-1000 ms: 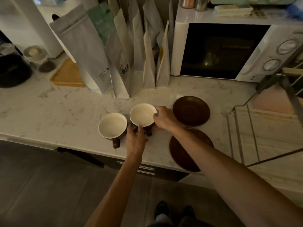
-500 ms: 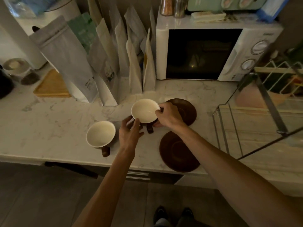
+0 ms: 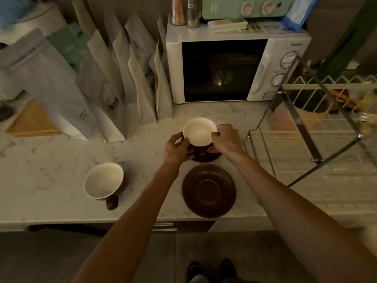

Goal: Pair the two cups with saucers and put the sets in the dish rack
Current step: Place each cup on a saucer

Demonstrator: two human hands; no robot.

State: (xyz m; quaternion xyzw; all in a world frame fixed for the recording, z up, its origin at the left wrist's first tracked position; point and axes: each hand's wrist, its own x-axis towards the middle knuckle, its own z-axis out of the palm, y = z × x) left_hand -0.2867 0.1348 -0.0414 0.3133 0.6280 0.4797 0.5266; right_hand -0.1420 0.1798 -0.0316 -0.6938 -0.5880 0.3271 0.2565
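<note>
Both arms extended forward, converging. Left hand point(image 3: 177, 149) and right hand point(image 3: 225, 139) level, facing each other, fingers curled inward, clasping one cup point(image 3: 200, 131) between them.

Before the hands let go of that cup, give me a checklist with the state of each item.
1. Held cup over the far saucer: ok.
2. Cup seated in the saucer's well: cannot tell, the hands hide its base.
3. Left hand and right hand both on the cup: ok.
4. Second cup paired: not ok, it stands alone on the counter.
5. Near saucer free for it: ok, bare.
6. Rack has room on its lower shelf: ok.
</note>
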